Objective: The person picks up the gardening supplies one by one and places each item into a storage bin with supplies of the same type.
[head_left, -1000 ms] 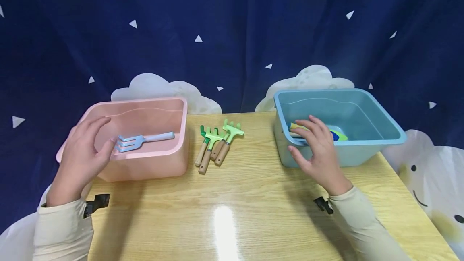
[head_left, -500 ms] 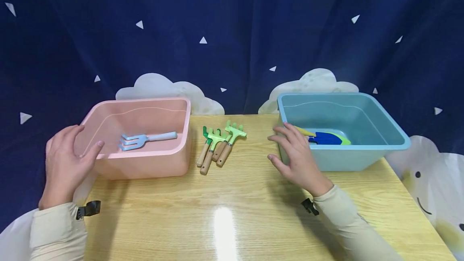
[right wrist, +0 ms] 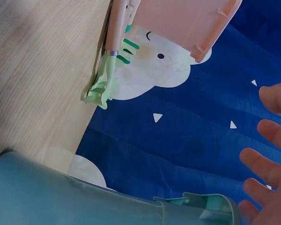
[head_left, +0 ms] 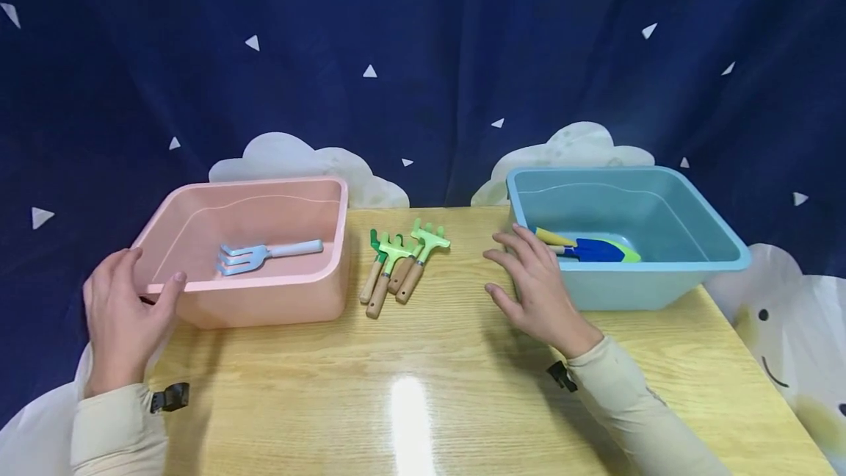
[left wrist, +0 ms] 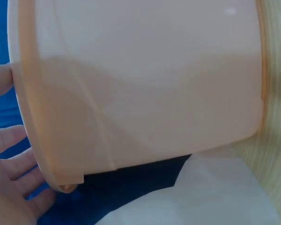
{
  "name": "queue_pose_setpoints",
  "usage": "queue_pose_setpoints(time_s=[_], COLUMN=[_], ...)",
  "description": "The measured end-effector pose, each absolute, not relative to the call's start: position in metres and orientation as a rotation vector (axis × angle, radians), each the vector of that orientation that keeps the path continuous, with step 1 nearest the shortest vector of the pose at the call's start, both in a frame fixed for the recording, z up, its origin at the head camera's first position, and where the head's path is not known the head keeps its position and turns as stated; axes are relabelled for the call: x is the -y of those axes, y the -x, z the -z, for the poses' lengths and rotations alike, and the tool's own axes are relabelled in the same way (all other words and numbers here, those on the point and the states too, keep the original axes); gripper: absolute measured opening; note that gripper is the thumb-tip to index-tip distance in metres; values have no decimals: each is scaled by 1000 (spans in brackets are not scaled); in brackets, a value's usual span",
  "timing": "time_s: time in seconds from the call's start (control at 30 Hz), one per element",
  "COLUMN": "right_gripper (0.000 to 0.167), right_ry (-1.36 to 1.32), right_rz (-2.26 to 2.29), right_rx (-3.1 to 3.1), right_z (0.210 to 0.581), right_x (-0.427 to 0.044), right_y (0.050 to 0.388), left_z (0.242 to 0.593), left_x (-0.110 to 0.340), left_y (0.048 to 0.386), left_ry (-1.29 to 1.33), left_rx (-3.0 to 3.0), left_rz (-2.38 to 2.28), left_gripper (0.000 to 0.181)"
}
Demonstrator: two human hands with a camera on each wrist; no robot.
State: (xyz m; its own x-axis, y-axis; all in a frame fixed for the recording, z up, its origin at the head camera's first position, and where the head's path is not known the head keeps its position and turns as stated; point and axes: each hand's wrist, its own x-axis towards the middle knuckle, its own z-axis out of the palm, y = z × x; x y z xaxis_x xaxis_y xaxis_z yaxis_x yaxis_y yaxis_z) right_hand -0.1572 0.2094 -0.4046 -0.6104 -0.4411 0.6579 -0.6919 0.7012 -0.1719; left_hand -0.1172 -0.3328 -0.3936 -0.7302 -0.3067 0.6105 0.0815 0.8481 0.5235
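Fork (head_left: 276, 250) inside pink bin (head_left: 264, 303) shows in head view only

A beige left sleeve (head_left: 119, 428) and a matching beige right sleeve (head_left: 641, 410) are showing soft creases. A small black clip (head_left: 170, 397) is jutting out beside the first, another black clip (head_left: 562, 376) beside the second.

Pink bin (head_left: 258, 307): smooth plastic, soft sheen. Blue bin (head_left: 634, 289): smooth plastic, likewise lightly glossy. Table (head_left: 297, 402): wood-grain top, shiny enough to throw you a white glare. Light-blue fork (head_left: 266, 253): plastic-looking, smooth. Small rakes (head_left: 418, 263): painted-looking green heads, smooth wood-look handles; your right wrist view shows a silvery, metal-looking collar (right wrist: 112, 53). Curtain (head_left: 297, 57): matt cloth, softly folded. Your sleeves (head_left: 115, 428): matt, lightly creased cloth.
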Motion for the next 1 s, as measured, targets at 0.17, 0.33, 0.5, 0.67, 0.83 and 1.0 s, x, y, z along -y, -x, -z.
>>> queue_pose_setpoints(time_s=[0.17,0.33,0.5,0.67,0.83,1.0], right_gripper=[43,45,46,46,46,46], right_ry=[-872,-909,-951,-976,-991,-1006], right_rz=[-560,-529,-529,-539,-546,-552], right_rx=[2329,2361,2331,2352,2379,2409], right_z=[401,400,399,402,408,414], right_x=[-206,-200,-194,-188,-185,-182], right_y=[157,155,157,157,155,154], left_z=[396,404,417,430,440,452], left_x=[329,320,302,287,276,268], left_y=[116,114,116,120,121,125], left_ry=[-152,-27,182,314,326,330], left_rx=[2297,2180,2039,1994,1964,1943], left_rz=[689,649,561,519,489,394], left_gripper=[64,56,47,44,45,52])
